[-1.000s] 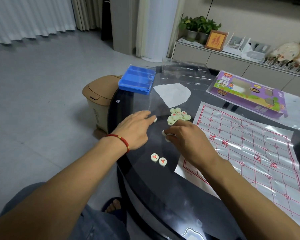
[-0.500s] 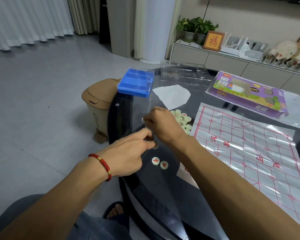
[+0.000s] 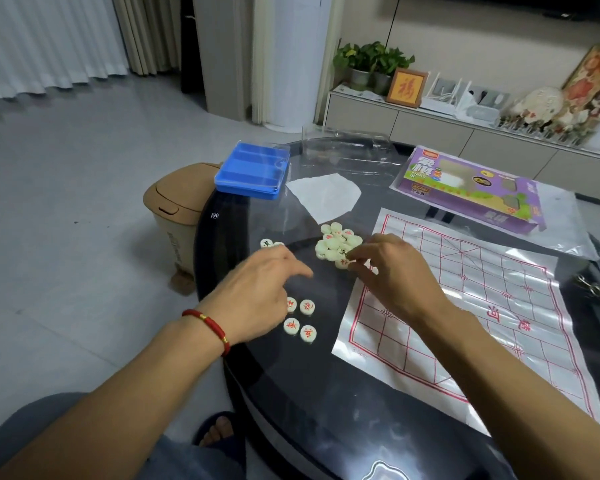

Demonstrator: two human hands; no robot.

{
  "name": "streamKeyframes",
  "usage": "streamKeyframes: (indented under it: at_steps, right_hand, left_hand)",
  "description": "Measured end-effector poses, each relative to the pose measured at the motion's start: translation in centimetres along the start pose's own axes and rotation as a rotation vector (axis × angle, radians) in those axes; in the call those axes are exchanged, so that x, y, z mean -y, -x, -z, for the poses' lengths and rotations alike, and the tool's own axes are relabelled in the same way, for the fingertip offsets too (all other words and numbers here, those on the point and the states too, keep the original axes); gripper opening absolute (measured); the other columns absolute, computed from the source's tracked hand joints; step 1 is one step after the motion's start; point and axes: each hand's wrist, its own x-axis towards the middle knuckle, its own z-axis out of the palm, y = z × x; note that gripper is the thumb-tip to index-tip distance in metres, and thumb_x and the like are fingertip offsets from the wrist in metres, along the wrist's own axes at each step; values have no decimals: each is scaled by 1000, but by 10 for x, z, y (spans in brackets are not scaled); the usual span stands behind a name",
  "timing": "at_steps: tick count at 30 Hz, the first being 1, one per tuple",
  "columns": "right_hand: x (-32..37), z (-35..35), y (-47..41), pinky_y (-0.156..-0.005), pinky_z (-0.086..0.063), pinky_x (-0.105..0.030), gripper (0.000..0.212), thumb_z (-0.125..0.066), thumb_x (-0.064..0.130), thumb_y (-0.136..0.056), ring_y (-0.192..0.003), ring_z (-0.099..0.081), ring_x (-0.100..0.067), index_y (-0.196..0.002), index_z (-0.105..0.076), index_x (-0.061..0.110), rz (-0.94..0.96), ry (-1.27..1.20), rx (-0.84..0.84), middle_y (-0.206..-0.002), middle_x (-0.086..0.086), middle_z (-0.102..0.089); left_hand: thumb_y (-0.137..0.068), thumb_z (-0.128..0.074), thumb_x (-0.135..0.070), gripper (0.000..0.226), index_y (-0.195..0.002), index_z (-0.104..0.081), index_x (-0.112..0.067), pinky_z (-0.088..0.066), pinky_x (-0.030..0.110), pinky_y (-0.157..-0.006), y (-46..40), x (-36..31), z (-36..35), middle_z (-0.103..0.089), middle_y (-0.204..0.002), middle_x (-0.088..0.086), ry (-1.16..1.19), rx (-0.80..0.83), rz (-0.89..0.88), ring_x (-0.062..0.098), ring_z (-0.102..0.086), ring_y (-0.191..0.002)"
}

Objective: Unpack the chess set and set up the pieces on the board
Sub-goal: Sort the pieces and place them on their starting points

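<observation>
A heap of pale round chess pieces (image 3: 336,242) lies on the dark glass table, left of the red-lined plastic board sheet (image 3: 482,306). My right hand (image 3: 395,275) is at the heap's near edge, its curled fingertips pinching a pale piece beside a red-marked one. My left hand (image 3: 260,296) hovers low with its fingers relaxed and holds nothing. Its knuckles partly cover a group of red-marked pieces (image 3: 300,322) set in a small square. Two more pieces (image 3: 269,243), one marked in black, sit apart beyond the left hand. No pieces stand on the board sheet.
A blue tray (image 3: 250,173) overhangs the table's far-left rim, above a tan bin (image 3: 174,209) on the floor. A clear lid (image 3: 347,150), white paper (image 3: 323,199) and the purple box (image 3: 471,192) lie behind. The table edge (image 3: 215,271) curves just left of my left hand.
My right hand reached left across the table and has come back to the heap. My left hand pulled nearer. The red-marked group grew from two pieces, and two pieces now lie at the far left.
</observation>
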Motion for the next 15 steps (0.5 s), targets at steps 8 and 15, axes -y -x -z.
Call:
streamKeyframes:
  at_steps: [8, 15]
  right_hand:
    - [9, -6, 17, -68, -55, -39, 18, -70, 28, -94, -91, -57, -20, -108, -80, 22, 125, 26, -60, -105, -1, -70]
    - [7, -13, 23, -68, -56, -40, 16, -76, 22, -89, -87, -62, -22, -104, -80, 20, 231, 86, -85, -101, -3, -73]
  left_hand:
    - [-91, -48, -3, 46, -129, -64, -24, -45, 30, -99, -9, 13, -5, -55, -126, -4, -96, -139, 142, 16, -46, -122]
    - [-96, -50, -8, 39, -129, -64, -24, -40, 24, -102, -14, 6, -14, -57, -119, -5, -73, -129, 20, 13, -48, -119]
